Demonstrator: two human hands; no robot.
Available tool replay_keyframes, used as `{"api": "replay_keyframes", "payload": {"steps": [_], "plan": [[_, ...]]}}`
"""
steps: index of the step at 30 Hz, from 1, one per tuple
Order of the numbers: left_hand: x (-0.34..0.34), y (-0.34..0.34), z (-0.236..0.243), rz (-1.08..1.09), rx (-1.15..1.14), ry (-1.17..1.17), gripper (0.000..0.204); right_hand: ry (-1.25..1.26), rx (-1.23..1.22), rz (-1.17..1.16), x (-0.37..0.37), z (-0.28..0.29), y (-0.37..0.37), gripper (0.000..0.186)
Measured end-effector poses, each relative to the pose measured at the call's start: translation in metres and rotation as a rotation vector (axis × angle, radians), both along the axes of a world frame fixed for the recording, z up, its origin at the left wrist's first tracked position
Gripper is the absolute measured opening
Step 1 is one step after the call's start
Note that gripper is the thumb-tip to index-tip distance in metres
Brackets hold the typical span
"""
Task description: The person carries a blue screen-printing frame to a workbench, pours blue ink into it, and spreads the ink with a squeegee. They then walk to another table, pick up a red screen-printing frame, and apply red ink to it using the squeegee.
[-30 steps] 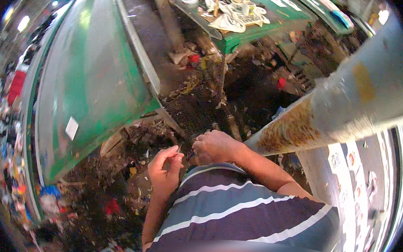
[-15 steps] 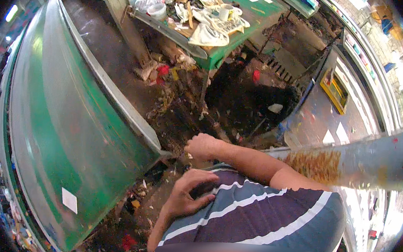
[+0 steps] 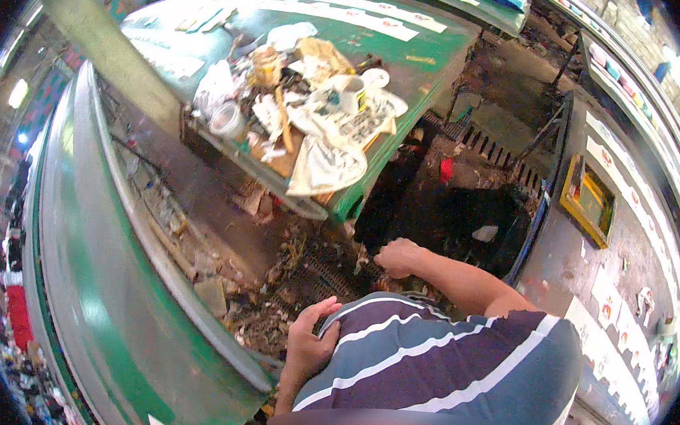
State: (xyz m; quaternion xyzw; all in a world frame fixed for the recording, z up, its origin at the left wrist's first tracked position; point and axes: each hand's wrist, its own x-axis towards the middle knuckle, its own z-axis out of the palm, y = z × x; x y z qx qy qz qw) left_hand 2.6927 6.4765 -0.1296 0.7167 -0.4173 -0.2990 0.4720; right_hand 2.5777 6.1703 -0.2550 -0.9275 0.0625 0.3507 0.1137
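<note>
My left hand (image 3: 313, 334) is beside my striped shirt (image 3: 432, 356), fingers apart and loosely bent. My right hand (image 3: 396, 257) is out over the littered floor with its fingers curled; whatever it holds, if anything, is hidden. Beyond it stands a green-topped table (image 3: 428, 52) carrying a heap of stained cloths (image 3: 323, 167), a plastic tub (image 3: 227, 120), a wooden stick (image 3: 283, 120) and a white cup (image 3: 353, 94).
A long green table (image 3: 133, 300) runs along my left. At the right is a long table (image 3: 559, 274) with printed pieces and a yellow frame (image 3: 588, 200). A beam (image 3: 104, 58) rises at the upper left; debris and dark grating (image 3: 311, 274) cover the floor between.
The view has moved toward the cluttered table, which appears larger; the rusty column has left view. My left hand has dropped from its raised position to my shirt, and my right hand has moved rightward.
</note>
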Motion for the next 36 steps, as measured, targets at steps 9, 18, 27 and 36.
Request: {"api": "replay_keyframes", "payload": {"steps": [9, 18, 27, 36], "plan": [[0.025, -0.208, -0.009, -0.443, -0.082, -0.100, 0.046, -0.115, -0.070, -0.456, -0.105, 0.012, -0.129, 0.042], [0.016, -0.398, -0.045, -0.703, -0.120, 0.042, 0.046, -0.090, 0.028, -0.603, -0.144, 0.027, -0.243, 0.039], [-0.002, -0.612, -0.053, -0.654, -0.182, 0.101, 0.046, -0.359, -0.086, -0.598, -0.139, 0.067, -0.456, 0.041], [-0.053, -0.804, -0.058, -0.822, -0.132, -0.366, 0.044, -0.500, -0.061, -0.771, -0.253, 0.074, -0.614, 0.041]]}}
